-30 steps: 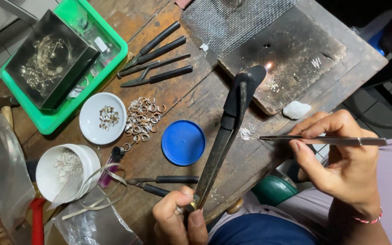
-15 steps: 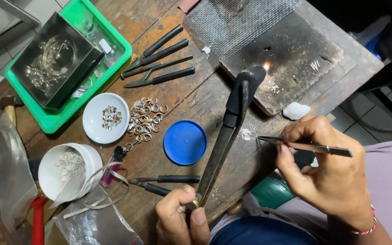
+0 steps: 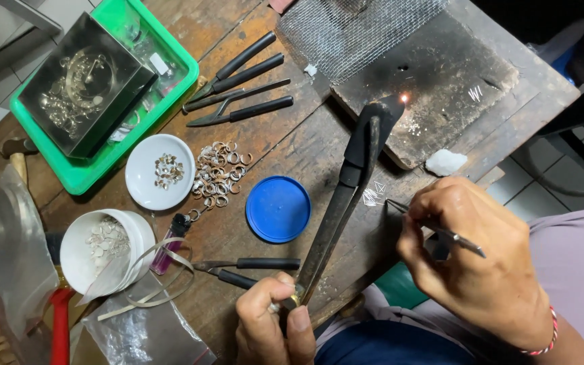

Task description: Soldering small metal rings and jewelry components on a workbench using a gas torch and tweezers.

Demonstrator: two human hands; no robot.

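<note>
Left hand (image 3: 272, 324), bottom centre: grip clamped on the base of a long black torch (image 3: 346, 196). The torch is angled up and right over the desk (image 3: 292, 145); its nozzle sits at the edge of the charred soldering block (image 3: 441, 81), with a small flame (image 3: 404, 99) lit at the tip.

Right hand (image 3: 474, 263): grip pinched shut on thin metal tweezers (image 3: 434, 228). The tweezer points are lowered onto a small cluster of silver wire bits (image 3: 372, 196) on the desk, just beside the torch barrel.

Around:
- blue round lid (image 3: 278, 208), left of the torch
- heap of silver rings (image 3: 219, 172) beside a white dish (image 3: 160, 172)
- white cup (image 3: 106, 247) with small pieces
- green tray (image 3: 113, 88), top left
- black-handled pliers (image 3: 241, 84) above the rings
- white lump (image 3: 445, 162) at the block's near corner
</note>
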